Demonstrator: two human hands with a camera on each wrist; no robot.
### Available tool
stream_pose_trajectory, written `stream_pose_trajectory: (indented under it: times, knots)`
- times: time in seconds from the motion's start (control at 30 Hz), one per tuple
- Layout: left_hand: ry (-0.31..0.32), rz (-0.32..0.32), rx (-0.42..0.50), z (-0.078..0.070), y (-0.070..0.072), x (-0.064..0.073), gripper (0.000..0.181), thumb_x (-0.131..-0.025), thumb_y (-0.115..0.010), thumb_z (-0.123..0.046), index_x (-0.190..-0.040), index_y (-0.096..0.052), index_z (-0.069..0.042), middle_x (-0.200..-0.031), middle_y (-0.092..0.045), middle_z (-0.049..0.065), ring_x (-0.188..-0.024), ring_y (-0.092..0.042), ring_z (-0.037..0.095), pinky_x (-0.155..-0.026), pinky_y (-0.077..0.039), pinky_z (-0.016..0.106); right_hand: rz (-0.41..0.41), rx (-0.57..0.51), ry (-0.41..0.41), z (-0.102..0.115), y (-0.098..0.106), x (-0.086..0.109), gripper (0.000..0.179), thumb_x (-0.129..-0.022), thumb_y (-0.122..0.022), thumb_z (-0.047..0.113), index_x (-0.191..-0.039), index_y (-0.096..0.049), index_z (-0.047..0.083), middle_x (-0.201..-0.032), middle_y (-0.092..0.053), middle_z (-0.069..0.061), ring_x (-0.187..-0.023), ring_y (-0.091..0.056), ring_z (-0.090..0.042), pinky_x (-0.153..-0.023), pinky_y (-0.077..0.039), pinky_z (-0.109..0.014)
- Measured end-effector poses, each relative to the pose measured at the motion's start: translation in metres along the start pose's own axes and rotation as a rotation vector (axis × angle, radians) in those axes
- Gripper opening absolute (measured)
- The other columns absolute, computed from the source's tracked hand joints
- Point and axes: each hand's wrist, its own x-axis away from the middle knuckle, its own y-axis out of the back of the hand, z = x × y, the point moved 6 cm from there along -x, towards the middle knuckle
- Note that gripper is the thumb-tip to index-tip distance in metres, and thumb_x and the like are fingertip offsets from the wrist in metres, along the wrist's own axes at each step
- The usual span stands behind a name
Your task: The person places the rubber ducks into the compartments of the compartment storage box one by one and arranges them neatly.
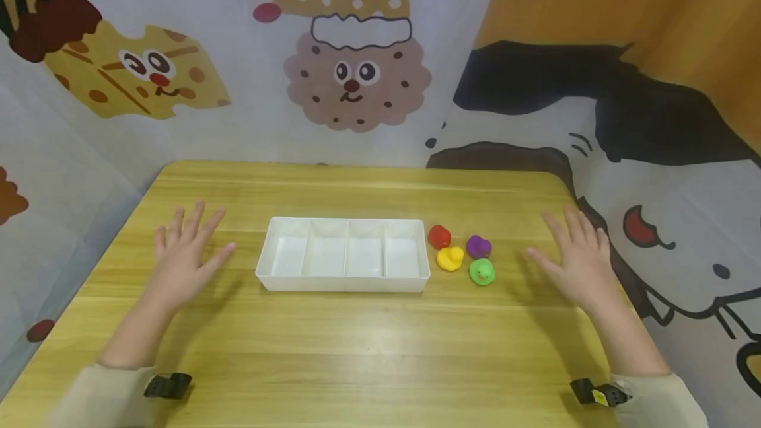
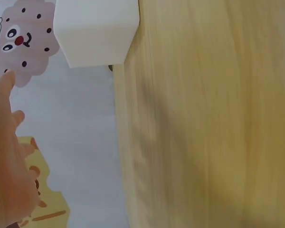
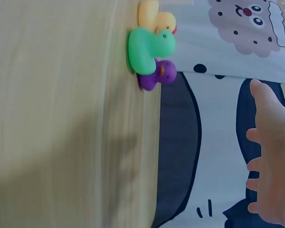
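Observation:
A white box with several compartments sits on the wooden table, its compartments bare inside. Just right of it stand small rubber ducks: a red one, a yellow one, a purple one and a green one. My left hand hovers left of the box, fingers spread, holding nothing. On the other side, my right hand hovers right of the ducks, also spread and holding nothing. The right wrist view shows the green duck partly covering the yellow and purple ones.
The wooden table has rounded far corners. A cartoon-printed cloth hangs behind it and down both sides. Dark wrist cameras are strapped at both sleeves.

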Motion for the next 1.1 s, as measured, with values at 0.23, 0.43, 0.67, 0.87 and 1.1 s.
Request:
stream_pose_trajectory:
  times: [0.23, 0.43, 0.67, 0.87, 1.1]
  knots:
    - [-0.054, -0.069, 0.134, -0.006, -0.011, -0.002, 0.065, -0.098, -0.051, -0.037, -0.153, -0.025, -0.015, -0.158, -0.006, 0.018, -0.141, 0.007, 0.039, -0.104, 0.014, 0.063, -0.051, -0.072, 0.017, 0.014, -0.007, 0.005, 0.073, -0.093, -0.058, 0.045, -0.151, -0.028, 0.011, -0.155, -0.012, -0.026, -0.137, -0.01, -0.049, -0.107, 0.0, -0.063]
    - [-0.052, -0.093, 0.283, -0.007, -0.022, -0.003, 0.064, -0.096, -0.057, -0.029, -0.152, -0.029, -0.015, -0.156, -0.013, 0.02, -0.141, 0.0, 0.041, -0.105, 0.009, 0.064, -0.089, -0.137, 0.035, 0.024, -0.014, 0.008, 0.068, -0.093, -0.061, 0.039, -0.147, -0.035, 0.007, -0.151, -0.021, -0.027, -0.135, -0.018, -0.05, -0.107, -0.008, -0.063]
    - [-0.052, -0.075, 0.45, -0.006, -0.032, -0.002, 0.063, -0.096, -0.057, -0.019, -0.152, -0.028, -0.017, -0.155, -0.017, 0.02, -0.138, -0.011, 0.046, -0.101, -0.005, 0.072, -0.098, -0.221, 0.027, 0.03, -0.027, 0.01, 0.063, -0.092, -0.063, 0.034, -0.143, -0.04, 0.005, -0.149, -0.027, -0.026, -0.131, -0.025, -0.051, -0.104, -0.014, -0.067]
    - [-0.038, -0.015, 0.58, -0.007, -0.04, 0.001, 0.061, -0.097, -0.055, -0.013, -0.152, -0.027, -0.013, -0.155, -0.021, 0.018, -0.138, -0.014, 0.045, -0.103, -0.009, 0.07, -0.087, -0.28, 0.017, 0.037, -0.035, 0.013, 0.062, -0.093, -0.063, 0.034, -0.143, -0.041, 0.006, -0.148, -0.031, -0.025, -0.13, -0.027, -0.05, -0.102, -0.017, -0.068]
    - [0.005, 0.05, 0.7, -0.005, -0.054, 0.007, 0.055, -0.1, -0.049, -0.011, -0.151, -0.028, -0.011, -0.152, -0.028, 0.018, -0.134, -0.025, 0.044, -0.103, -0.019, 0.066, -0.078, -0.31, 0.029, 0.042, -0.046, 0.014, 0.058, -0.092, -0.064, 0.034, -0.139, -0.046, 0.005, -0.141, -0.04, -0.026, -0.126, -0.033, -0.049, -0.098, -0.024, -0.068]
